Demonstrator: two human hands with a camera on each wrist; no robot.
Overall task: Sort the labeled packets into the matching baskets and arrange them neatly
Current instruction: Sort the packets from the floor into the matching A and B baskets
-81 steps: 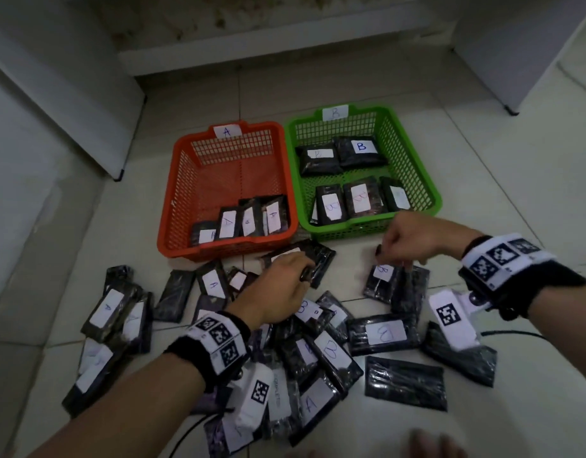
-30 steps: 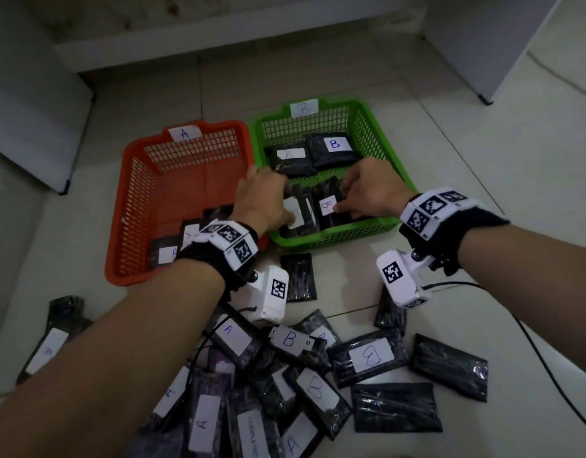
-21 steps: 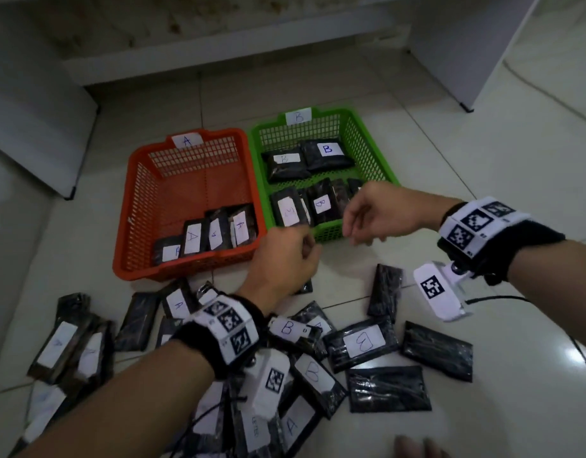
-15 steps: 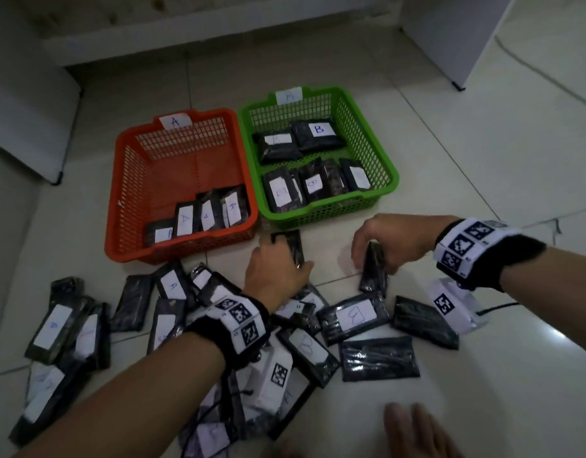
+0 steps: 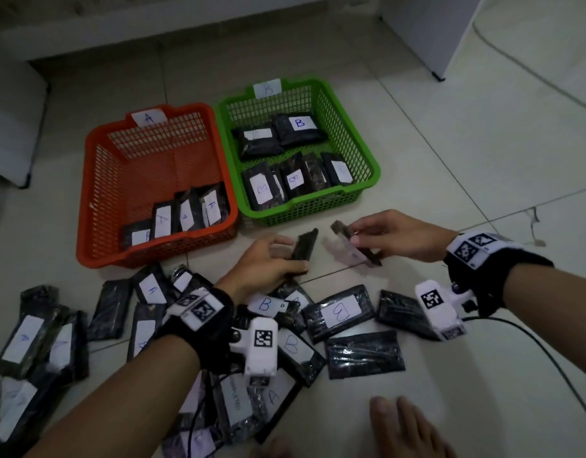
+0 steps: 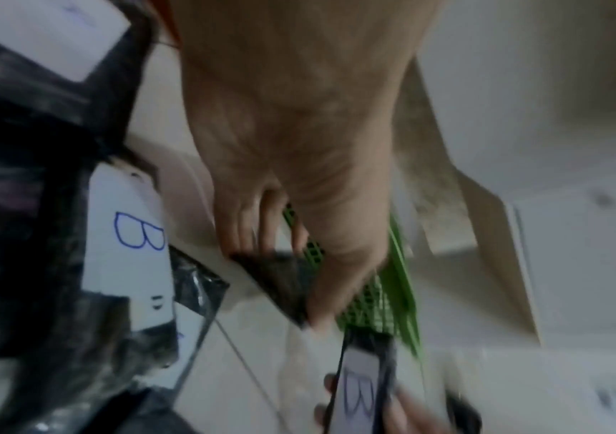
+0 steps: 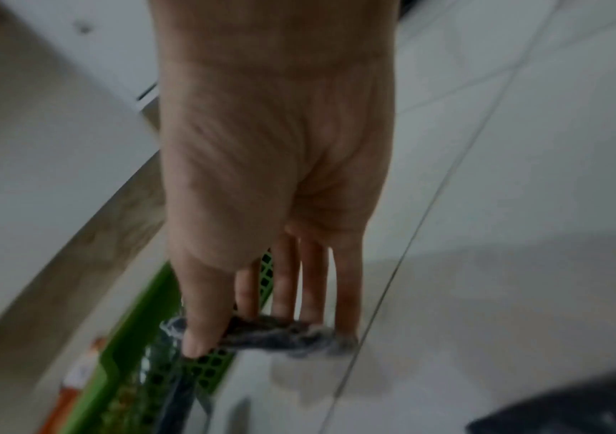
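An orange basket (image 5: 96,193) tagged A holds a row of A packets at its near end. Beside it, the green basket (image 5: 367,153) tagged B holds two rows of black packets. Just in front of the baskets, my left hand (image 5: 293,256) pinches a black packet (image 5: 305,244) whose label is hidden, held on edge (image 6: 283,276). My right hand (image 5: 356,234) grips another packet (image 5: 354,249) above the floor; in the left wrist view its white label (image 6: 358,393) reads B. The right wrist view shows the thumb and fingers clamping that packet (image 7: 272,334) near the green basket's (image 7: 139,323) wall.
Several loose packets marked A and B (image 5: 338,312) lie scattered on the tiled floor under and left of my forearms. A black cable (image 5: 549,352) trails from my right wrist. Toes (image 5: 400,421) show at the bottom edge. A white cabinet (image 5: 427,28) stands at the back right.
Both hands left the green basket, came back to the floor and each picked up a packet. The two packets are now raised off the tiles in front of the baskets.
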